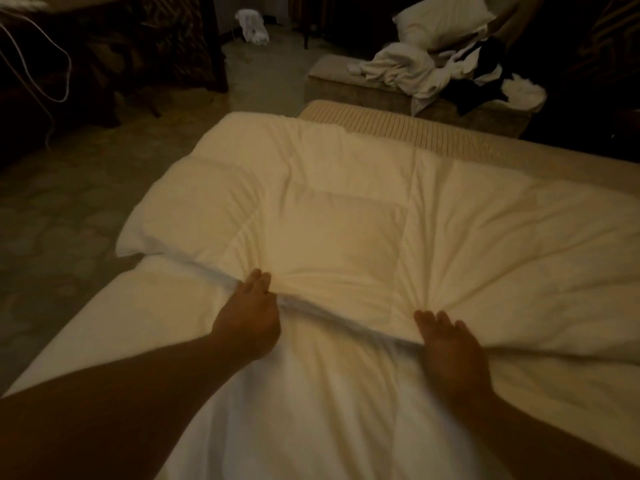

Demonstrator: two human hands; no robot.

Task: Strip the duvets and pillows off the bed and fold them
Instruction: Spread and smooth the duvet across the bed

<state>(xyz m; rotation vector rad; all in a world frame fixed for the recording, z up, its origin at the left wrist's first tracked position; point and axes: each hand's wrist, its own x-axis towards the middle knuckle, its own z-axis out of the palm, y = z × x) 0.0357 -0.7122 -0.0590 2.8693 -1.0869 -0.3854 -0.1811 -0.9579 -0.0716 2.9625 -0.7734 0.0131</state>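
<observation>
**Duvet mid-fold on the bed, both hands at the edge**

Dim room, patterned floor (52,237) to the left. White duvet (311,209) lies across the bed (450,140), its far part doubled over the near part. Your left hand (251,317) pinches the folded edge, cloth bunched at the fingertips. Your right hand (450,351) lies on the same edge, fingers straight; whether its grip has cloth underneath, you cannot tell. One pillow (440,24) sits well apart on the pile of linen (408,71) over the bench (346,88).

Risks, as judged:
- Left corner overhangs the bed side; an uneven pull could drag it to the floor.
- Only one sure hold, so layers may slip and the fold skew.
- Bunched creases may set in.
</observation>
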